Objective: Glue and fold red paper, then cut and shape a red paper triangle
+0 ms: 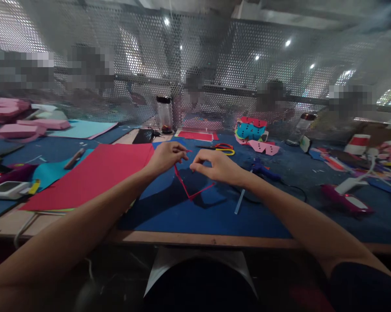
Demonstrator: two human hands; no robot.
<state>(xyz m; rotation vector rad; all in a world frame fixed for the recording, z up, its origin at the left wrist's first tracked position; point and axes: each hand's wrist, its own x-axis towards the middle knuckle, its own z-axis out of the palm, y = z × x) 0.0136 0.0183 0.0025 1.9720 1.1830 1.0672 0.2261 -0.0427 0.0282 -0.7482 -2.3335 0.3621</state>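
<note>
My left hand (pixel 169 157) is closed, pinching a thin red strip (pixel 184 187) between thumb and fingers. From there the strip hangs down, bends sharply above the blue mat (pixel 169 208) and rises to the right, ending below my right hand. Close beside it, my right hand (pixel 219 166) has thumb and fingertips pressed together; whatever lies between them, if anything, is too small to make out. Just beyond the hands are scissors (pixel 229 150) with red and yellow handles. A blue glue gun (pixel 263 170) with a clear glue stick (pixel 239 201) lies partly behind my right forearm.
Large red paper sheets (pixel 101 169) lie left of the hands. A lidded clear jar (pixel 164 115) stands by the perforated metal screen (pixel 208 52). Pink dotted pieces (pixel 263 147) sit back right, and a purple-and-white device (pixel 347 200) lies at right. People are beyond the screen.
</note>
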